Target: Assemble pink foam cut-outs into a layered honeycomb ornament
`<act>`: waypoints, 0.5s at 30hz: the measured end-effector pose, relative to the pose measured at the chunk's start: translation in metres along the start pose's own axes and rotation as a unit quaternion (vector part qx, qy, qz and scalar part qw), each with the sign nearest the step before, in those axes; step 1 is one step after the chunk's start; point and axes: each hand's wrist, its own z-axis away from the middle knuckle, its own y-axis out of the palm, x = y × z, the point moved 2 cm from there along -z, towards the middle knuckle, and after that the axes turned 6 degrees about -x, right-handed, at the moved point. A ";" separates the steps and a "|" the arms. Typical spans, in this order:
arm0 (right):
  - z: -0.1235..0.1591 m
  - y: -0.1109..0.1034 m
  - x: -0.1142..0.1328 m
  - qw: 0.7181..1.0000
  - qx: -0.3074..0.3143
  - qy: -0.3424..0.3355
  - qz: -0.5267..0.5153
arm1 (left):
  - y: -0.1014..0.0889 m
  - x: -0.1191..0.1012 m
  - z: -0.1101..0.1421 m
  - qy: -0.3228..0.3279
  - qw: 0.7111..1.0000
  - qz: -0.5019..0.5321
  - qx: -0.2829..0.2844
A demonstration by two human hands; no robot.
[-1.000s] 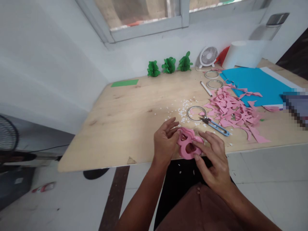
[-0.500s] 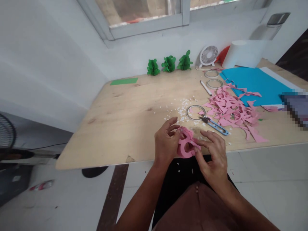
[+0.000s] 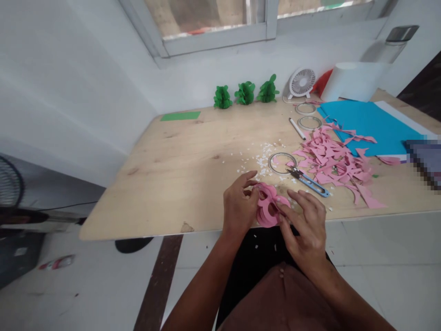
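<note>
Between my hands, at the table's front edge, is a layered pink paper cutout [image 3: 267, 220] with rounded lobes and holes in it. My left hand [image 3: 239, 202] pinches its left side between thumb and fingers. On its right side, my right hand [image 3: 305, 225] grips the paper with thumb and index finger, the other fingers raised. Just beyond lie blue-handled thread snips [image 3: 310, 182], their tips touching a ring of tape [image 3: 281, 163]. Tiny white paper bits [image 3: 265, 151] are scattered around the ring.
Pink paper scraps [image 3: 327, 151] are heaped at right, beside blue sheets [image 3: 365, 124] and a phone-like blurred object [image 3: 425, 156]. Three green paper figures [image 3: 245, 93] and a small white fan [image 3: 302, 82] stand along the wall. A marker [image 3: 296, 128] and green strip [image 3: 180, 116] lie on the table [image 3: 165, 179].
The pink cutout's right lobes have spread a little wider as my right fingers shift on them. Both hands keep hold of it. The whole view has shifted slightly.
</note>
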 end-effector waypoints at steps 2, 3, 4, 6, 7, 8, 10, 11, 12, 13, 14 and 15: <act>-0.002 0.000 -0.002 0.999 0.005 0.044 -0.021 | 0.000 -0.002 0.000 0.001 1.000 -0.010 0.007; -0.003 0.000 -0.003 0.997 0.010 0.073 -0.034 | 0.000 -0.002 0.001 0.000 1.000 -0.013 0.011; -0.004 0.001 -0.005 0.994 0.016 0.101 -0.048 | 0.000 -0.003 0.001 -0.001 1.000 -0.013 0.014; -0.006 0.002 -0.007 0.986 0.031 0.143 -0.073 | 0.000 -0.003 0.002 -0.003 1.000 -0.011 0.020; -0.007 0.003 -0.008 0.983 0.038 0.156 -0.086 | 0.000 -0.003 0.002 0.000 1.000 -0.011 0.023; -0.008 0.003 -0.009 0.980 0.045 0.169 -0.099 | 0.001 -0.004 0.002 0.006 1.000 -0.011 0.024; -0.009 0.004 -0.010 0.969 0.055 0.201 -0.135 | 0.001 -0.003 0.003 0.022 0.999 -0.007 0.028; -0.010 0.005 -0.011 0.961 0.059 0.221 -0.157 | 0.002 -0.002 0.002 0.028 0.999 -0.001 0.031; -0.010 0.005 -0.012 0.952 0.064 0.240 -0.177 | 0.002 -0.001 0.002 0.031 0.999 0.008 0.035; -0.011 0.006 -0.013 0.944 0.067 0.258 -0.195 | 0.002 0.001 0.002 0.031 0.999 0.019 0.040; -0.010 0.006 -0.013 0.937 0.069 0.273 -0.208 | 0.002 0.002 0.002 0.031 0.998 0.027 0.042; -0.010 0.007 -0.014 0.931 0.069 0.285 -0.218 | 0.001 0.003 0.003 0.033 0.998 0.031 0.042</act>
